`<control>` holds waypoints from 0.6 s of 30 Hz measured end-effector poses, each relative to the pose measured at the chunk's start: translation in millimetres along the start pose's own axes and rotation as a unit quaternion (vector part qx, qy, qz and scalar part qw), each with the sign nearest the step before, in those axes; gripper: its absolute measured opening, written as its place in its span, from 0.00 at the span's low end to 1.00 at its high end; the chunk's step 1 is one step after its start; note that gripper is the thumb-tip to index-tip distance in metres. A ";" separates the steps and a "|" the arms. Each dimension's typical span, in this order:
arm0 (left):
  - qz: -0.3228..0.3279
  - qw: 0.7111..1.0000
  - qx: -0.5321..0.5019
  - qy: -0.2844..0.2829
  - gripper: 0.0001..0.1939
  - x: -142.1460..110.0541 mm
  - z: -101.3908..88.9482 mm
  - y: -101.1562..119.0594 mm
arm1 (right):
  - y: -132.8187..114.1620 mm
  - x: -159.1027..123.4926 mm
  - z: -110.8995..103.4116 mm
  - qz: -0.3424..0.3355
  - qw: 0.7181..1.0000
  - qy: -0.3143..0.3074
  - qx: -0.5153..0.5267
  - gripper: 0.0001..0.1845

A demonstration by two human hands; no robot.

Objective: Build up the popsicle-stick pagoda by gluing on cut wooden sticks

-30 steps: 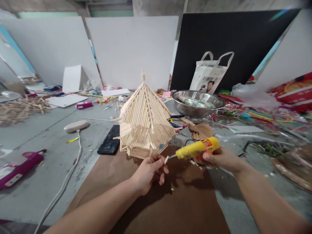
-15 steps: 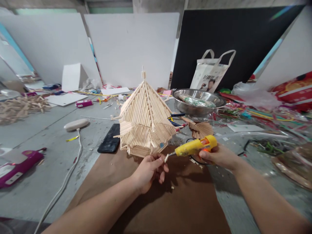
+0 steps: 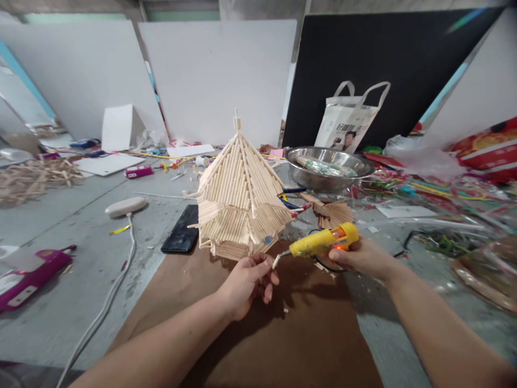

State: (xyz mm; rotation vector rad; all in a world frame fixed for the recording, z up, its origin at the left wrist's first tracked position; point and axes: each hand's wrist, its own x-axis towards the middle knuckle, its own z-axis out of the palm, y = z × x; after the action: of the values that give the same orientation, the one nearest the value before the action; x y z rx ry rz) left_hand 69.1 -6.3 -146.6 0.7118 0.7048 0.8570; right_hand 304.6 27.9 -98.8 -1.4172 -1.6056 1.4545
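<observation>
Between the thumb and fingers of my left hand (image 3: 252, 283) is a short piece of wooden stick (image 3: 276, 262). My right hand (image 3: 363, 257) is wrapped round a yellow hot glue gun (image 3: 319, 242) with a small orange light glowing on it. The gun's metal nozzle (image 3: 285, 253) points left and meets or nearly meets the stick piece. Just behind my left hand stands a model pavilion (image 3: 238, 188) of pale wooden sticks, with a pointed roof and a lower skirt of eaves. Brown paper (image 3: 242, 345) lies under my hands, with a small wood scrap (image 3: 286, 311) on it.
A black phone (image 3: 181, 229) lies left of the model. A white cable (image 3: 121, 285) and purple device (image 3: 34, 277) are farther left. Behind on the right are a steel basin (image 3: 331, 180), a tote bag (image 3: 347, 121) and pliers (image 3: 291, 202). Stick clutter (image 3: 36, 178) lies far left.
The glue gun has shifted slightly left and up, its nozzle closer to the stick piece. My left hand keeps nearly the same place. The view has tilted slightly.
</observation>
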 end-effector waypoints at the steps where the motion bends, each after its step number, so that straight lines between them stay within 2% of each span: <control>1: 0.000 1.000 0.001 0.001 0.12 -0.1 0.4 0.4 | -0.3 0.0 0.2 0.001 1.000 0.001 0.000 0.26; 9: -0.004 1.000 0.011 0.000 0.13 0.2 0.9 1.4 | -5.4 -2.6 1.8 -0.003 1.000 0.008 -0.007 0.23; 18: -0.002 1.000 0.012 0.000 0.13 0.4 0.7 1.0 | 2.5 -0.8 -0.9 -0.008 1.000 0.001 -0.001 0.22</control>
State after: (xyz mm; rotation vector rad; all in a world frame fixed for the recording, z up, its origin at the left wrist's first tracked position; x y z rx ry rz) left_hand 69.4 -5.7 -145.6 0.7313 0.7163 0.8463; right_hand 306.5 27.2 -100.7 -1.4035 -1.6139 1.4415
